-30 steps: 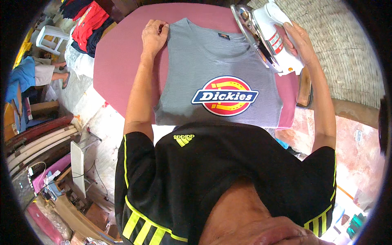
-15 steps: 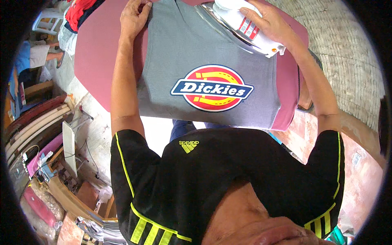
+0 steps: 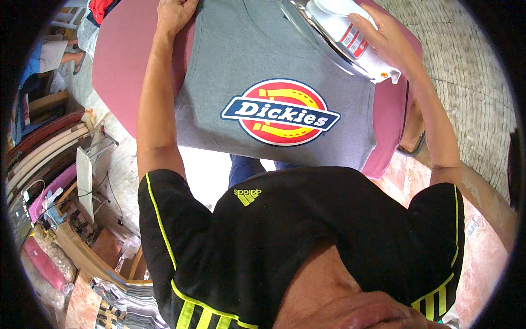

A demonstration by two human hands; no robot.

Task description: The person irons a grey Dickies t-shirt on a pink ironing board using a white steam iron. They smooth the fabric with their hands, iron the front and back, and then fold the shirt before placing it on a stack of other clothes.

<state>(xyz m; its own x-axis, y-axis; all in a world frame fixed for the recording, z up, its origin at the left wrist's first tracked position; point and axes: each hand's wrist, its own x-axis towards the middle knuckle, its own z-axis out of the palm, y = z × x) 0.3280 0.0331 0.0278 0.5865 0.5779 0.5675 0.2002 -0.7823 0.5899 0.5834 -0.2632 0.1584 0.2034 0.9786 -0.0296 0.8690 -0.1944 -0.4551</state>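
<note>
A grey shirt (image 3: 246, 52) with a red, yellow and blue print lies spread over a maroon padded ironing board (image 3: 123, 66). Its lower hem hangs along the near side. At the upper left my left hand (image 3: 176, 15) pinches the shirt's side edge, its fingertips partly cut off by the picture's rim. My right hand (image 3: 383, 38) is closed round the handle of a white clothes iron (image 3: 353, 46) with a shiny metal base. The iron rests on the shirt's upper right part, beyond the print.
Red and dark cloth (image 3: 100, 8) lies past the board's far left. Stacked boards (image 3: 49, 137) and a wooden shelf (image 3: 98, 260) with odds and ends line the left side. A person's bare leg (image 3: 71, 57) shows at the far left. Patterned flooring (image 3: 460, 66) lies to the right.
The iron and my right hand have shifted slightly right and nearer to me. My left hand has moved a little left and farther away, with the shirt's edge shifting left too.
</note>
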